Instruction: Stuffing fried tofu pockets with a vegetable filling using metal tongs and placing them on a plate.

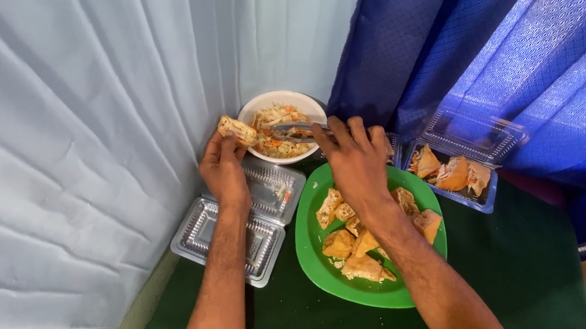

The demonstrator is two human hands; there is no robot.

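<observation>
Setting: dark green tabletop (524, 261), pale and blue curtains behind.
Green plate (314, 254): fried pieces piled, under right forearm.
White bowl (276, 105): shredded filling, at the back.
Left hand (222, 169): grip closed on fried pocket (236, 129), above open clear tray (202, 232).
Right hand (355, 157): grip closed on tongs (296, 131) in bowl.
Risk: filling may spill onto tray; forearm may sweep plate.

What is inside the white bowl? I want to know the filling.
The white bowl holds shredded pale vegetables with orange bits; the tongs in the right hand cover part.

Curtained food stall: snack-filled takeaway boxes (455, 163)
</observation>
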